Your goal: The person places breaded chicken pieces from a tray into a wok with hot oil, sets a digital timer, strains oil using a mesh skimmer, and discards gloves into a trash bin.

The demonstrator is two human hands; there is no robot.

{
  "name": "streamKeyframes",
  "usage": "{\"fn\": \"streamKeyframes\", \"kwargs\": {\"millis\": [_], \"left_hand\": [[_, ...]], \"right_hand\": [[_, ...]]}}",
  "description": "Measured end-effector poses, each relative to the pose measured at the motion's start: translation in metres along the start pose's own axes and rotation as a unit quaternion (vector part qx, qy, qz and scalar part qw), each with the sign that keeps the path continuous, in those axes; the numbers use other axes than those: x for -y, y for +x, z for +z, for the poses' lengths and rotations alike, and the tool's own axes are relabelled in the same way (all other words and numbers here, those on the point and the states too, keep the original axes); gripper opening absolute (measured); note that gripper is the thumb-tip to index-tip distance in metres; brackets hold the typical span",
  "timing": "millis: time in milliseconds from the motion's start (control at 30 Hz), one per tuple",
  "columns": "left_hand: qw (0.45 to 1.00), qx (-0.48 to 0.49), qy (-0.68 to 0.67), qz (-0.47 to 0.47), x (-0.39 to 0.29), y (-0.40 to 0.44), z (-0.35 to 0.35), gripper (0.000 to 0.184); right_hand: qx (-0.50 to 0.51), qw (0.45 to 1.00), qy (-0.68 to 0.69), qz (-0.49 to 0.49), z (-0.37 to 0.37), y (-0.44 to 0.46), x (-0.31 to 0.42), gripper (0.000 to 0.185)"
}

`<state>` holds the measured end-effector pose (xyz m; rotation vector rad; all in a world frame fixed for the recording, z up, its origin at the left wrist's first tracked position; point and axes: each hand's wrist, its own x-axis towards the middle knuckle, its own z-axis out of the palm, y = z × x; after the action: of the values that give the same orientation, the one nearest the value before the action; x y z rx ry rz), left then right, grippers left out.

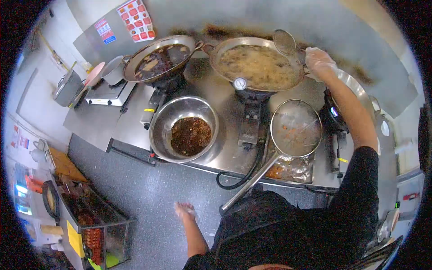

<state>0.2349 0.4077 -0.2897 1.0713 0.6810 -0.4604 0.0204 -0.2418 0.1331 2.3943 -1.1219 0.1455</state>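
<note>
My right hand (319, 62), in a clear glove, is closed at the right rim of a wide wok (215, 60) full of bubbling pale oil with browned pieces. It grips the handle of a round mesh skimmer (284, 42), whose head is raised over the wok's far right rim. A dial thermometer (240, 83) sits at the wok's front edge. Low on the left, my left hand (184, 210), gloved too, hangs above the floor with loose fingers and nothing visible in it. Nearest to that hand is a steel bowl (159, 130) holding a dark, reddish-brown mixture with bits.
Another wok (130, 69) with dark liquid stands at the back left. A large long-handled strainer (296, 128) lies over a foil-lined tray (297, 170), handle jutting past the counter edge. A steel pan (353, 85) is beyond my right arm; a rack (105, 243) stands lower left.
</note>
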Motion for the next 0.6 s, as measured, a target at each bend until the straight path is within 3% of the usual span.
{"fn": "streamKeyframes", "kwargs": {"millis": [33, 100, 133, 167, 233, 300, 367, 400, 433, 500, 600], "left_hand": [[1.0, -0.011, -0.007, -0.018, 0.011, -0.002, -0.007, 0.052], [0.999, -0.021, -0.013, -0.037, 0.029, -0.001, -0.026, 0.048], [0.994, -0.043, -0.027, -0.097, 0.04, 0.01, -0.039, 0.043], [0.985, -0.066, -0.041, -0.156, 0.051, 0.02, -0.053, 0.038], [0.983, -0.046, -0.04, -0.171, 0.074, 0.04, -0.087, 0.032], [0.982, -0.028, -0.038, -0.185, 0.082, 0.039, -0.093, 0.027], [0.99, -0.068, -0.023, -0.125, 0.087, 0.026, -0.086, 0.023], [0.99, -0.068, -0.022, -0.125, 0.084, 0.024, -0.083, 0.023], [0.985, -0.079, 0.015, -0.156, 0.081, 0.022, -0.078, 0.022], [0.977, -0.087, 0.05, -0.186, 0.08, 0.026, -0.074, 0.021], [0.97, -0.077, 0.108, -0.206, 0.084, 0.047, -0.082, 0.021]], "right_hand": [[-0.001, 1.0, -0.003, 0.004, -0.01, -0.008, 0.006, 0.027], [-0.041, 0.987, 0.147, 0.048, -0.023, -0.02, 0.023, 0.02], [-0.056, 0.977, 0.196, 0.062, -0.017, -0.017, 0.022, 0.017], [-0.031, 0.995, 0.091, -0.023, 0.02, 0.005, 0.008, 0.016], [-0.003, 0.994, -0.016, -0.108, 0.05, 0.02, -0.016, 0.015], [-0.056, 0.969, 0.068, -0.23, 0.061, 0.022, -0.031, 0.012], [-0.081, 0.948, 0.111, -0.287, 0.056, 0.021, -0.027, 0.012], [0.046, 0.97, 0.2, -0.127, 0.051, 0.021, -0.019, 0.015], [0.171, 0.944, 0.279, 0.039, 0.036, 0.019, -0.007, 0.017], [0.22, 0.936, 0.276, 0.008, -0.021, -0.008, 0.024, 0.019], [0.297, 0.894, 0.322, 0.09, -0.001, -0.009, 0.033, 0.02]]}}
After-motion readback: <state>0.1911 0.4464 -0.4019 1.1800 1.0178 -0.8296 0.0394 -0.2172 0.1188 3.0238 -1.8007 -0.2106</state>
